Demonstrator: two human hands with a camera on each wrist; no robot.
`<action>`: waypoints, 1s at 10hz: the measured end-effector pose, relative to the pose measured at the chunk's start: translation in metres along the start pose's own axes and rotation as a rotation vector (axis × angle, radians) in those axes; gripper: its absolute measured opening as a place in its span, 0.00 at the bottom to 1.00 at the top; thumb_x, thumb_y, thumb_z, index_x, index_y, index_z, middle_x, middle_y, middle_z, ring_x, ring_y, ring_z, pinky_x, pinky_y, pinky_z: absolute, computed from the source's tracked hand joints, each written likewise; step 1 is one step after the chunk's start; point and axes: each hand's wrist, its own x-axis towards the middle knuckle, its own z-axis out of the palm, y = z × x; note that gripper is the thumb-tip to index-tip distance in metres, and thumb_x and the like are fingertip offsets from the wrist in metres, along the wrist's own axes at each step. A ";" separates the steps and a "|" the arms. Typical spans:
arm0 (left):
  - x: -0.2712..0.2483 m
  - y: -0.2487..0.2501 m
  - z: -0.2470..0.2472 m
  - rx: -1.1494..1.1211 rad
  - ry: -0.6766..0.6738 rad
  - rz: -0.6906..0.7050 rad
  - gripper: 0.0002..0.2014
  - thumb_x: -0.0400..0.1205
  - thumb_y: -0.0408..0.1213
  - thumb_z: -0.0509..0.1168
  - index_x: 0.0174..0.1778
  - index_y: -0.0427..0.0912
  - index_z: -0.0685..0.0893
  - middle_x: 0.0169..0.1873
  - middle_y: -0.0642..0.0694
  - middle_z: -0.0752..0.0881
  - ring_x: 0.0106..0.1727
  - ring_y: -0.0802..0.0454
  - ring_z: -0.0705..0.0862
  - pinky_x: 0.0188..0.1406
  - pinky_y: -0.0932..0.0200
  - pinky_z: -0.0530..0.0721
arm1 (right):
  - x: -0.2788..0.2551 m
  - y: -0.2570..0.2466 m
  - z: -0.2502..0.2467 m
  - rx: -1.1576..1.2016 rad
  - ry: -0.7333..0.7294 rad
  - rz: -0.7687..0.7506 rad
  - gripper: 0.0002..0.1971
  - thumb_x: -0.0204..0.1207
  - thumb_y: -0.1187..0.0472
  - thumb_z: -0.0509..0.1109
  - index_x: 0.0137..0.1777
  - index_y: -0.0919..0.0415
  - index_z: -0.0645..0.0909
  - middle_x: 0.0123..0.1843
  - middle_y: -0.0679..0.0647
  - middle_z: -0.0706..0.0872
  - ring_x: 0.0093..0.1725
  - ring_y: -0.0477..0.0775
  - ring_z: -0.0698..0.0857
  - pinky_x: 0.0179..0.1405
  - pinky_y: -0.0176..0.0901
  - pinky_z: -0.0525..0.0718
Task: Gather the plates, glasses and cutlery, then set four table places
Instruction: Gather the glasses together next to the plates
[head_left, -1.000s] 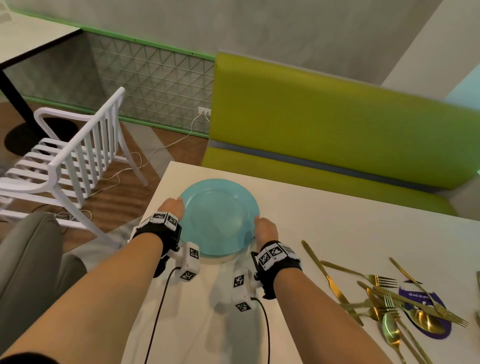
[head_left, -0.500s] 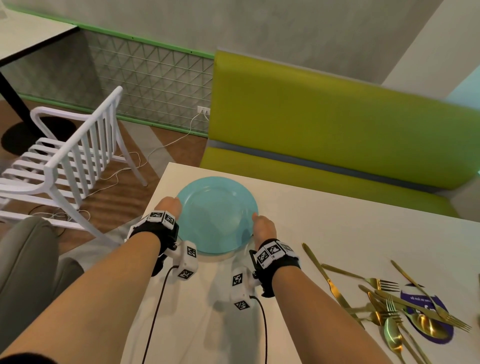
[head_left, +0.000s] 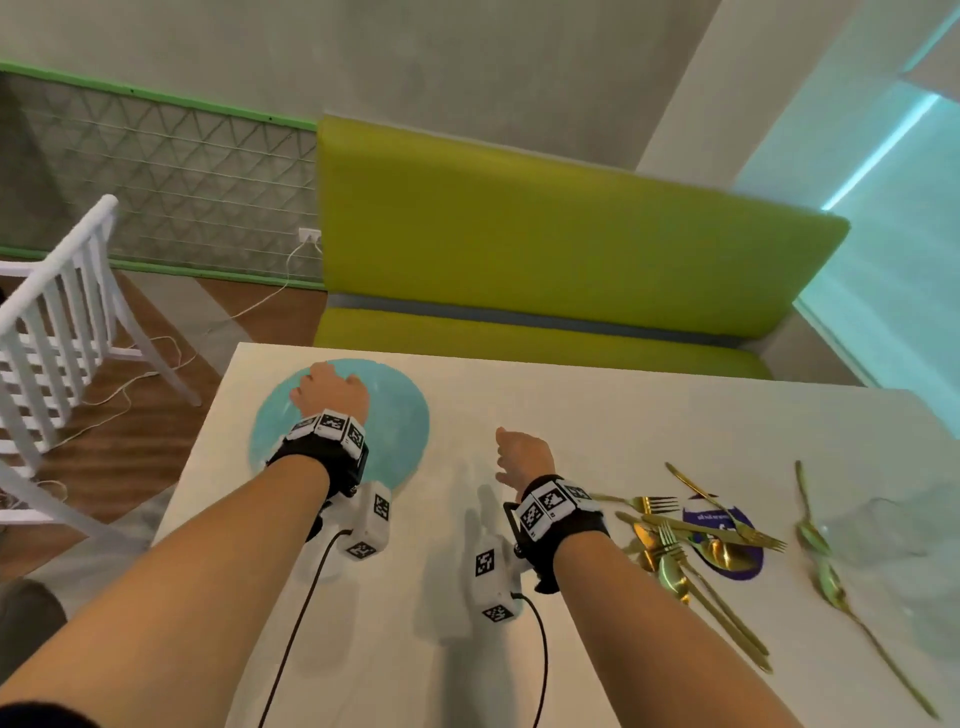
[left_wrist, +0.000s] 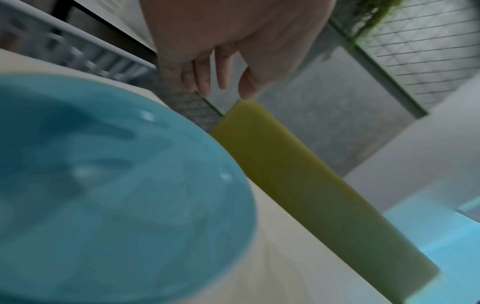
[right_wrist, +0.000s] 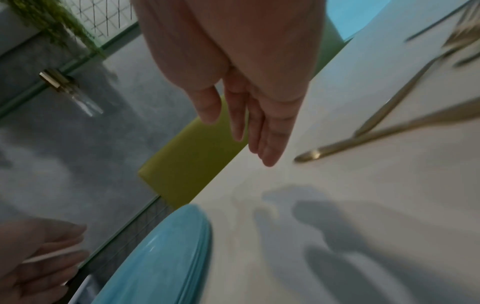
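The white table (head_left: 597, 405) carries everything. At its far left corner lies the blue plate (head_left: 400, 415), now flat and let go; a second ago both hands gripped its rim. One place thus has its plate. The left hand (head_left: 330, 395) hovers over the plate, fingers relaxed, holding nothing. The right hand (head_left: 522, 457), right of the plate, is likewise empty and slack. Farther right sits the gold cutlery (head_left: 675, 530) across a purple disc (head_left: 727, 540); its white lettering is unreadable.

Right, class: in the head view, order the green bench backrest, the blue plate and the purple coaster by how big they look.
1. Green bench backrest, largest.
2. Blue plate, partly hidden by the left hand.
3. Purple coaster, smallest, mostly under gold cutlery.
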 end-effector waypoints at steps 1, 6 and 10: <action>-0.036 0.050 0.031 -0.064 -0.103 0.137 0.18 0.84 0.35 0.58 0.70 0.35 0.74 0.69 0.32 0.76 0.72 0.35 0.71 0.72 0.49 0.64 | -0.014 0.016 -0.061 0.084 0.106 0.057 0.10 0.82 0.61 0.60 0.41 0.48 0.76 0.40 0.46 0.77 0.37 0.47 0.79 0.44 0.38 0.83; -0.247 0.206 0.182 -0.102 -0.582 0.414 0.18 0.84 0.34 0.57 0.70 0.38 0.75 0.70 0.39 0.78 0.72 0.40 0.75 0.70 0.55 0.72 | -0.029 0.174 -0.375 0.069 0.614 0.343 0.08 0.78 0.61 0.65 0.54 0.61 0.80 0.55 0.60 0.87 0.45 0.60 0.87 0.50 0.50 0.87; -0.292 0.248 0.269 -0.084 -0.638 0.306 0.16 0.83 0.35 0.60 0.67 0.40 0.77 0.66 0.41 0.81 0.65 0.42 0.82 0.68 0.52 0.79 | 0.046 0.206 -0.440 0.228 0.651 0.296 0.51 0.64 0.59 0.82 0.82 0.57 0.55 0.78 0.62 0.70 0.74 0.65 0.74 0.73 0.56 0.73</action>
